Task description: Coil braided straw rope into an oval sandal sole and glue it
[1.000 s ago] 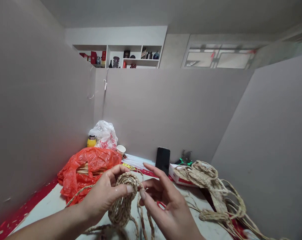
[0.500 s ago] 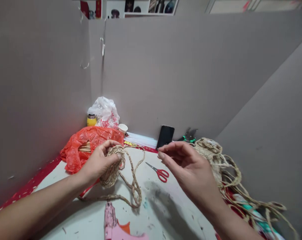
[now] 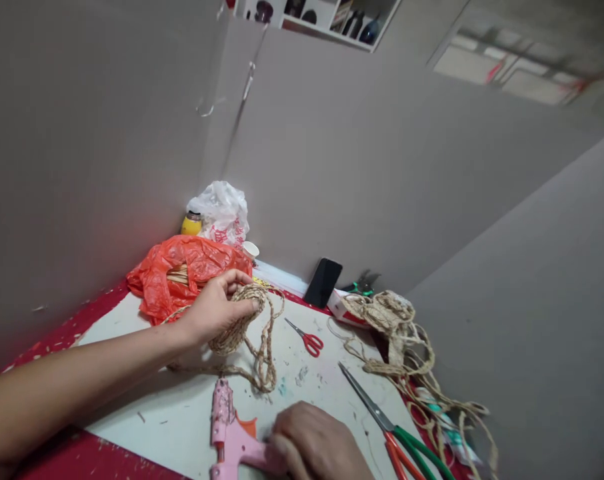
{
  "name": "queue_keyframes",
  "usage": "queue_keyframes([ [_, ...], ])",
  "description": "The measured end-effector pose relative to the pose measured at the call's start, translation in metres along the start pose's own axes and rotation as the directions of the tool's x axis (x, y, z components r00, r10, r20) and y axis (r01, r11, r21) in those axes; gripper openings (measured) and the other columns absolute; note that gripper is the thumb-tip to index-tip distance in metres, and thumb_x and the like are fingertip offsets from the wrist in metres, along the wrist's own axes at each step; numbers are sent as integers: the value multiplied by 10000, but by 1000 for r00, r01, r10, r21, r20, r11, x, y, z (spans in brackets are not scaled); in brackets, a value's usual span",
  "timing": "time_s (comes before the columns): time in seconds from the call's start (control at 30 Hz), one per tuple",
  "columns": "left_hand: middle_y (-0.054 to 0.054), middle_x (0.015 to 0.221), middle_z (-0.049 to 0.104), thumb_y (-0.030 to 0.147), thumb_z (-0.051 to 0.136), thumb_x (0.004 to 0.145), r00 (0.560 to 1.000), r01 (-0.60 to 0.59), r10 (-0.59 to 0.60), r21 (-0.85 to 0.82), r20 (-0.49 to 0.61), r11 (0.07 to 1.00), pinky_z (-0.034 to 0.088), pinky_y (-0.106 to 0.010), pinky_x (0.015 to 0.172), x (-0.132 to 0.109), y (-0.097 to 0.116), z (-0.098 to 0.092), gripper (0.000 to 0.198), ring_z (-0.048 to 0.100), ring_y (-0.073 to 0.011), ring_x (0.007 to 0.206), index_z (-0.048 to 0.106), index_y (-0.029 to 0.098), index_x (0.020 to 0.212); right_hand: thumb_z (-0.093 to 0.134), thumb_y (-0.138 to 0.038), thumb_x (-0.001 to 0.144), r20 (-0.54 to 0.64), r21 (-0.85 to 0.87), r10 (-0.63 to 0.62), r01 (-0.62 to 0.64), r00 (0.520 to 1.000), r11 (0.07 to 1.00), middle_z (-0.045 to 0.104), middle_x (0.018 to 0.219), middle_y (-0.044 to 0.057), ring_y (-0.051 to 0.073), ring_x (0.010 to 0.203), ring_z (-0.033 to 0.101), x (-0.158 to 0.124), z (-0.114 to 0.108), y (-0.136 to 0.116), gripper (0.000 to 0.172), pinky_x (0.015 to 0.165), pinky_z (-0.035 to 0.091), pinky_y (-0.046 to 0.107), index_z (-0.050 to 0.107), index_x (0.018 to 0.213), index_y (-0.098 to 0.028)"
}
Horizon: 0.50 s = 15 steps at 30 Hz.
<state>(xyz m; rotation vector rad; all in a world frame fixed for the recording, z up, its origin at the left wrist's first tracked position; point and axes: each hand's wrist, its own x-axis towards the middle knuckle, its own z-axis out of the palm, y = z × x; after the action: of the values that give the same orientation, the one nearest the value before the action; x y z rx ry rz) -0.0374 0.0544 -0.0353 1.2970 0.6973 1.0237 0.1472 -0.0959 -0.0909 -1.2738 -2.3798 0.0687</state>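
Note:
My left hand (image 3: 216, 311) is closed round a coil of braided straw rope (image 3: 239, 323), holding it just above the white board (image 3: 182, 413). A loose tail of the braid loops down onto the board. My right hand (image 3: 318, 445) is low at the front, its fingers curled on the handle of a pink glue gun (image 3: 231, 432) that lies on the board.
Small red scissors (image 3: 306, 339) and large scissors with green and red handles (image 3: 395, 432) lie to the right. A tangle of straw braid (image 3: 399, 333), a black phone (image 3: 323, 283), an orange plastic bag (image 3: 182, 270), a white bag (image 3: 221, 212) and grey partition walls surround the board.
My right hand has dropped from mid-air beside the coil down to the glue gun and closed on its handle. The left hand keeps its hold on the coil. The view has tilted.

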Motion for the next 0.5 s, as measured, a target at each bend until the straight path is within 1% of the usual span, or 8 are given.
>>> queue_keyframes([
  [0.03,22,761,611,173,703,650,1000,-15,15,-1,7,1000,438,-245,626,-1,0,-1,292,561,-113,662,525,186,880,391,-416,936,-18,-41,-41,40,999,998,692,768,73,194,677,632,1,6,1,295,610,484,273,578,888,-194],
  [0.07,21,760,608,172,700,651,999,-29,29,-4,14,1000,440,-248,629,-1,0,-1,283,561,-114,662,518,187,868,446,-483,892,13,-90,-60,61,998,994,709,889,101,227,771,649,2,12,1,342,666,501,304,562,1005,-182],
  [0.1,23,753,604,172,697,653,999,-39,39,-9,21,999,441,-250,628,-2,1,-2,273,559,-113,657,512,188,853,517,-516,834,70,-146,-53,63,996,987,704,987,122,257,840,652,3,17,0,439,704,511,332,529,1101,-168],
  [0.17,32,732,591,172,694,655,998,-50,51,-17,30,999,438,-248,620,-3,3,-2,259,549,-107,641,502,190,828,647,-412,739,239,-261,24,41,971,964,691,1068,133,290,884,656,6,27,-3,537,723,525,359,494,1181,-150],
  [0.23,43,710,578,177,698,650,998,-53,53,-23,27,998,431,-241,609,-4,5,-2,256,538,-100,623,497,191,808,671,-224,698,344,-335,101,21,933,942,701,1033,121,295,839,674,11,35,-10,510,682,540,362,513,1176,-144],
  [0.33,61,685,564,196,708,641,998,-56,56,-33,14,998,415,-228,589,-4,4,-3,271,526,-94,600,494,196,807,601,-65,717,381,-369,117,34,917,929,714,925,125,299,731,694,22,44,-20,431,578,549,361,555,1142,-117],
  [0.43,65,691,570,224,714,643,999,-42,43,-29,9,999,402,-220,580,-2,-3,-4,295,525,-94,603,493,202,836,571,-24,723,405,-383,147,21,902,923,719,894,145,313,690,706,26,42,-20,444,523,555,358,562,1164,-81],
  [0.5,60,699,579,238,717,639,999,-28,29,-28,16,999,402,-222,580,0,-8,-4,306,533,-99,609,493,199,844,593,-67,728,404,-373,172,-10,898,928,728,923,130,290,707,718,19,33,-13,516,555,570,327,522,1238,-102],
])
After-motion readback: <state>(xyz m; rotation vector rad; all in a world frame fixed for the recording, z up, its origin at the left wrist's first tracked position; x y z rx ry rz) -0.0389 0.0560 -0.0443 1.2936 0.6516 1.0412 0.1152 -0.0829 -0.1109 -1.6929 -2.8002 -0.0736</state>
